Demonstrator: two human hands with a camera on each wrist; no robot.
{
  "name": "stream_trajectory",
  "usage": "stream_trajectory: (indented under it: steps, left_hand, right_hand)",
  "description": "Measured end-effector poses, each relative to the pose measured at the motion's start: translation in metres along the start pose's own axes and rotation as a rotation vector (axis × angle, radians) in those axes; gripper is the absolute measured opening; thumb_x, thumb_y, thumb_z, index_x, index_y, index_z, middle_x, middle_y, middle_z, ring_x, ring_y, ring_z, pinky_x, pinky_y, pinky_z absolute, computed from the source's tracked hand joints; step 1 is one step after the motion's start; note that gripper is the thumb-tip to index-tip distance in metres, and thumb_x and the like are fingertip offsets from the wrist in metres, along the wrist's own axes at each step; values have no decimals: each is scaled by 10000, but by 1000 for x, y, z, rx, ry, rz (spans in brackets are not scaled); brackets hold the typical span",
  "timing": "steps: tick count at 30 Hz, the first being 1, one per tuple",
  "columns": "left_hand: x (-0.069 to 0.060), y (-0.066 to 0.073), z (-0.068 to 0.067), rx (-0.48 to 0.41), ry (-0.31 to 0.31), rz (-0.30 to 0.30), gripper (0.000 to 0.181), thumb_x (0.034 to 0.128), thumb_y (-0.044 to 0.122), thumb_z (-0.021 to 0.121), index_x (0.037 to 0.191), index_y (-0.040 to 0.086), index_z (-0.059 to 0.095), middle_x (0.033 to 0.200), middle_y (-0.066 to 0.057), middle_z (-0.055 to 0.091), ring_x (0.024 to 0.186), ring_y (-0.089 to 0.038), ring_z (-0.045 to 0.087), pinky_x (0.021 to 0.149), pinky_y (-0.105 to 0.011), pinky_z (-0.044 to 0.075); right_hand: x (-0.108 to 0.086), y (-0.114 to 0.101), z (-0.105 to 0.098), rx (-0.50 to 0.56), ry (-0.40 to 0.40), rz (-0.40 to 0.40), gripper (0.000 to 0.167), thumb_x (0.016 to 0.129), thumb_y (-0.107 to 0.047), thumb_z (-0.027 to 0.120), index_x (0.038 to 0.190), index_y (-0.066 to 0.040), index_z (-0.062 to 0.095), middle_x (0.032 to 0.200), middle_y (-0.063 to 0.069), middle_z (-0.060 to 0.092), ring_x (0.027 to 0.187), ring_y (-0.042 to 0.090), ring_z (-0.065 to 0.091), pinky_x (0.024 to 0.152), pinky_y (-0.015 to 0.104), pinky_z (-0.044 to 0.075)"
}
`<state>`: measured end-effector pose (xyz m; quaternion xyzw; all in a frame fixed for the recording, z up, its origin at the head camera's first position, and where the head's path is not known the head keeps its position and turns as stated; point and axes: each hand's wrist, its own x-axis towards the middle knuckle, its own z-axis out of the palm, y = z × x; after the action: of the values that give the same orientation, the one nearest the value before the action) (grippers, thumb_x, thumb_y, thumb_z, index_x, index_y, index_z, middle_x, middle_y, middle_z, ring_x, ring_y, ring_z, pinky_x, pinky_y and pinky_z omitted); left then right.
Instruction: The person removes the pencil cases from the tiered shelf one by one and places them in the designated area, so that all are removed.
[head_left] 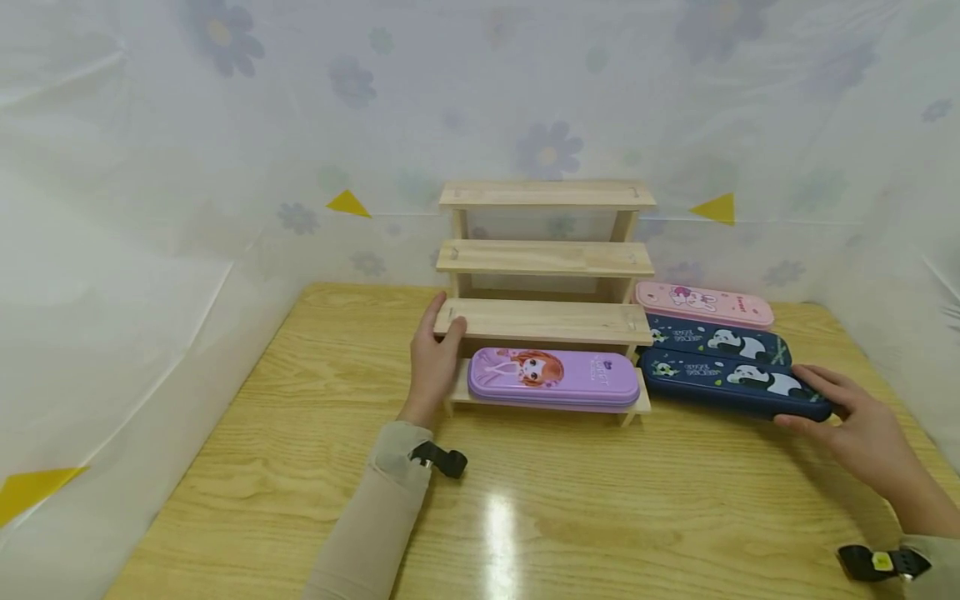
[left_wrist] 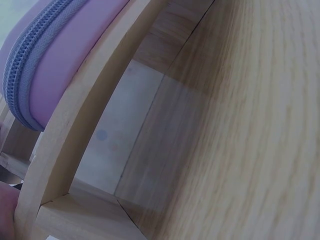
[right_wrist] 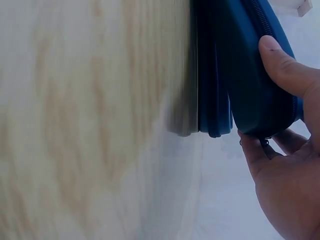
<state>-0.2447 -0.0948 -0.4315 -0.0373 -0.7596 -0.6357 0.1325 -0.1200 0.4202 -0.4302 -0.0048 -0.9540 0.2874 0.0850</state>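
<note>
A purple pencil case point(head_left: 555, 379) with a cartoon girl lies on the lowest step of a wooden tiered shelf point(head_left: 543, 319). My left hand point(head_left: 435, 358) grips the left end of the second step from the bottom. On the right, my right hand point(head_left: 862, 425) pinches the right end of the nearest dark blue panda case point(head_left: 727, 381); in the right wrist view the thumb lies on the side of that case point(right_wrist: 250, 75), with fingers around its end. Behind it are another panda case point(head_left: 690, 337) and a pink case point(head_left: 701, 303).
The wooden table point(head_left: 570, 517) extends in front of the shelf and to its left. Upper steps point(head_left: 547, 257) of the shelf hold nothing. A pale flowered sheet point(head_left: 450, 100) with yellow triangles surrounds the table at the back and sides.
</note>
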Motion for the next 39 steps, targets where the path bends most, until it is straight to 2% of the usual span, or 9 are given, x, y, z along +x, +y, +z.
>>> stream_trajectory:
  steps: [5, 7, 8, 9, 11, 14, 15, 27, 39]
  left_hand:
    - [-1, 0, 0, 11, 2, 0, 590, 998, 391, 554, 1531, 205, 382, 1544, 92, 357, 1423, -144, 287, 1158, -404, 256]
    - [-3, 6, -1, 8, 0, -7, 583, 1002, 369, 555, 1530, 190, 384, 1545, 75, 362, 1422, -150, 293, 1155, -406, 263]
    - [-2, 5, -1, 9, 1, -7, 584, 1001, 370, 554, 1530, 189, 385, 1544, 76, 363, 1420, -148, 295, 1153, -403, 266]
    - [-2, 5, -1, 8, 2, -7, 584, 1001, 371, 555, 1529, 188, 385, 1543, 76, 364, 1419, -148, 297, 1152, -403, 269]
    - [-2, 5, -1, 5, 1, -9, 582, 1002, 365, 556, 1529, 185, 386, 1544, 67, 366, 1421, -158, 298, 1153, -412, 269]
    - [0, 0, 0, 5, 3, -4, 588, 998, 380, 558, 1529, 197, 385, 1546, 69, 362, 1426, -164, 292, 1156, -420, 263]
    - [0, 0, 0, 2, 3, -3, 586, 999, 376, 558, 1530, 199, 384, 1548, 65, 361, 1428, -168, 290, 1157, -426, 262]
    - [-1, 1, -1, 7, -7, -7, 584, 1003, 385, 551, 1533, 212, 377, 1547, 93, 350, 1424, -137, 284, 1148, -422, 282]
    - [-1, 2, -1, -8, -19, -4, 592, 1006, 374, 557, 1539, 210, 361, 1561, 60, 333, 1437, -162, 263, 1156, -434, 264]
  right_hand:
    - [1, 0, 0, 2, -17, -17, 803, 912, -255, 729, 1554, -74, 282, 1560, 319, 172, 1370, 589, 176, 992, 641, 293]
    - [3, 0, -1, -3, -35, -21, 802, 917, -258, 724, 1552, -56, 277, 1561, 318, 170, 1383, 578, 158, 985, 643, 298]
    - [3, 1, -1, -1, -44, -27, 798, 919, -255, 721, 1551, -49, 279, 1562, 317, 172, 1390, 569, 151, 1035, 567, 293]
    - [4, 1, -1, -4, -52, -27, 796, 920, -258, 719, 1549, -44, 280, 1562, 317, 173, 1396, 563, 141, 1031, 566, 295]
    - [5, 1, -1, -2, -69, -28, 795, 925, -261, 714, 1548, -33, 276, 1560, 323, 169, 1400, 562, 123, 973, 645, 308]
    - [7, 3, -1, 1, -81, -28, 793, 928, -273, 709, 1549, -38, 276, 1555, 332, 171, 1399, 566, 115, 975, 659, 306]
    - [7, 3, -1, 2, -86, -24, 790, 930, -279, 706, 1549, -38, 277, 1551, 336, 174, 1398, 568, 112, 912, 716, 305]
    - [12, 9, 1, -18, -155, -33, 774, 923, -256, 716, 1525, 7, 307, 1470, 396, 265, 1349, 623, 146, 937, 774, 266]
    - [17, 7, -2, -63, -188, -43, 823, 889, -218, 753, 1518, 37, 286, 1440, 426, 267, 1321, 645, 164, 920, 785, 267]
